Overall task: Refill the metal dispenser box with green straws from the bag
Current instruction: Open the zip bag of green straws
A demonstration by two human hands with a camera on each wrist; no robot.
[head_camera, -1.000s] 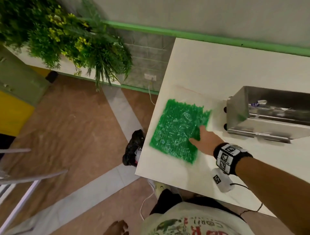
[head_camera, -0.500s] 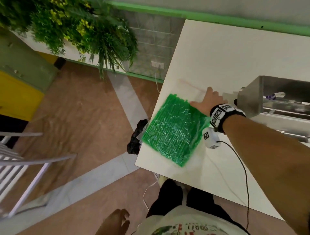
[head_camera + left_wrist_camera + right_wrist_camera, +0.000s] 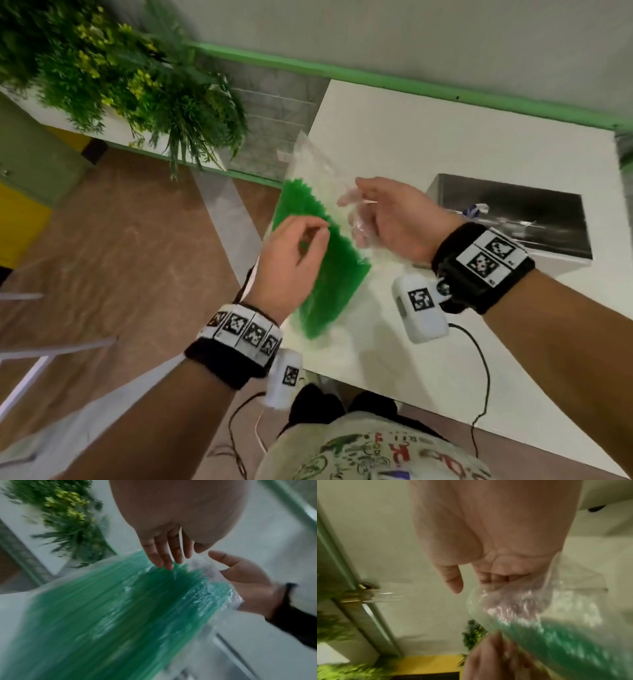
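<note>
A clear plastic bag of green straws hangs tilted above the left end of the white table. My right hand grips the bag's empty clear top, and its fingers curl into the film. At the straws' upper ends, my left hand pinches the bag's edge, its fingertips lying on the plastic. The metal dispenser box stands on the table to the right of my right wrist, with its top open and its inside dark. Both wrist views are blurred.
The table's left edge runs just under the bag, with brown floor below. Green plants hang at the upper left. A white chair frame stands at the far left. A black cable trails from my right wrist.
The bag lay flat on the table under my right hand; now the right hand has lifted it by its clear top. My left hand has come up from below to the bag.
</note>
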